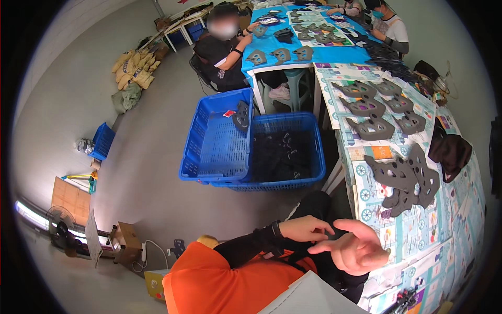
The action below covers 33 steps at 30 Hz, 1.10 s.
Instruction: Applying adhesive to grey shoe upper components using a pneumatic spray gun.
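Note:
My left hand (pixel 306 228) is over my lap, its black-sleeved forearm reaching in from the left. Its fingers are apart and loosely bent toward my other hand, and nothing shows in them. Close beside it, my right hand (pixel 358 248) is turned partly palm up at the table's near edge, its fingers spread and bent. No object is visible in it. Black strap-like material (pixel 298 256) lies beneath the hands, partly hidden. A loose pile of dark grey foam pads (pixel 405 180) with cut-out holes rests on the table just beyond my right hand.
More grey pads (pixel 368 107) lie in rows on the patterned tablecloth (pixel 366 197). A blue crate (pixel 217 136) overlaps another blue crate (pixel 319 149) holding black pieces. Black cloth (pixel 449 152) lies at the right. Co-workers sit around the blue-covered table (pixel 334 54).

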{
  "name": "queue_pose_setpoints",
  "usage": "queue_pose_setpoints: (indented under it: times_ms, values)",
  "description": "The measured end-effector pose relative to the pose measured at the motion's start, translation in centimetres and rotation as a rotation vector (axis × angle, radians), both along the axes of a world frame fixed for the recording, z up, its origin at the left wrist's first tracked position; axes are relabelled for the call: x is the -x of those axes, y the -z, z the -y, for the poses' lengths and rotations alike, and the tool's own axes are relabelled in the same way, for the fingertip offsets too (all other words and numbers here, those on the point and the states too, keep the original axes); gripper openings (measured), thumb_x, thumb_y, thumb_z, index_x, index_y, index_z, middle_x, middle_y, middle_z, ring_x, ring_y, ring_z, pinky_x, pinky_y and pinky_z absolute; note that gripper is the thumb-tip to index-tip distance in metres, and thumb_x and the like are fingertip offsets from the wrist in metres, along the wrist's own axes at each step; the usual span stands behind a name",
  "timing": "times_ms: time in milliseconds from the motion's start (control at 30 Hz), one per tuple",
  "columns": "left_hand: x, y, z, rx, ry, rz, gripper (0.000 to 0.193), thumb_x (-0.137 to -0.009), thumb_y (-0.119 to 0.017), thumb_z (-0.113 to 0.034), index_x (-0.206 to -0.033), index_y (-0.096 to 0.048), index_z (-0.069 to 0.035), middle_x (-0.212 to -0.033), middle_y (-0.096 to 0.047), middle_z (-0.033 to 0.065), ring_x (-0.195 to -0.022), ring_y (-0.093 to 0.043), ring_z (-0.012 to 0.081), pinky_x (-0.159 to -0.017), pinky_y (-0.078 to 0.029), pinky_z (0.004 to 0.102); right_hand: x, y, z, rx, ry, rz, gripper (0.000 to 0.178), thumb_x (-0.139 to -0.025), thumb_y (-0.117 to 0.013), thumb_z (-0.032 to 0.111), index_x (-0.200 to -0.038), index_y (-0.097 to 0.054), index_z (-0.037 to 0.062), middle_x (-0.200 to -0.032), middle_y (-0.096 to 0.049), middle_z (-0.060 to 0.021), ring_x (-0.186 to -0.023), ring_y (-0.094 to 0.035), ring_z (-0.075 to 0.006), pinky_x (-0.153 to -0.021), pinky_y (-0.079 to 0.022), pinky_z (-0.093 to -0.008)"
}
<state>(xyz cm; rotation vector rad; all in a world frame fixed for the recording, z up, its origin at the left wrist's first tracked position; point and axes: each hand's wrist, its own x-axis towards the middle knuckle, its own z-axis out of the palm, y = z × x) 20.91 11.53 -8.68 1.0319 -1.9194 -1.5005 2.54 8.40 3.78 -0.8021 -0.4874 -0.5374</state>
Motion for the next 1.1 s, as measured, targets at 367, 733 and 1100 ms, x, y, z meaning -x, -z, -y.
queue_pose_setpoints:
  times_ms: [367, 733, 1100]
  values:
    - [-1.7, -2.6, 2.5, 0.022, 0.093, -0.125, 0.027, -0.092, -0.066, -0.016, -0.112, -0.062, 0.002, -0.086, -0.065, 0.0089, -0.083, -0.062, 0.0153, -0.074, -0.048, 0.0283, -1.6, 3.0, -0.8, 0.155, 0.738, -0.734, 0.041, -0.083, -0.057, -0.005, -0.123, -0.057, -0.0022, -0.114, -0.051, -0.0092, -0.1, -0.058, -0.0177, -0.088, -0.046, -0.0269]
    - [-3.8, -3.7, 4.9, 0.066, 0.066, -0.154, 0.034, -0.094, -0.067, -0.024, -0.12, -0.064, -0.002, -0.085, -0.067, 0.0078, -0.073, -0.061, 0.0152, -0.068, -0.048, 0.0286, -1.3, 4.2, 0.2, 0.376, 0.914, -0.843, 0.04, -0.077, -0.061, -0.013, -0.115, -0.059, -0.0018, -0.11, -0.055, -0.0111, -0.1, -0.057, -0.0187, -0.089, -0.047, -0.0282]
    - [-8.9, -7.5, 7.5, -0.068, -0.707, -0.649, 0.055, -0.098, -0.057, -0.013, -0.148, -0.036, -0.002, -0.128, -0.063, 0.0146, -0.085, -0.067, 0.0151, -0.073, -0.056, 0.0262, 0.7, 4.4, -0.6, 0.25, 0.896, -0.935, 0.035, -0.085, -0.056, -0.013, -0.117, -0.061, -0.0013, -0.102, -0.059, -0.0069, -0.098, -0.06, -0.0165, -0.088, -0.047, -0.0284]
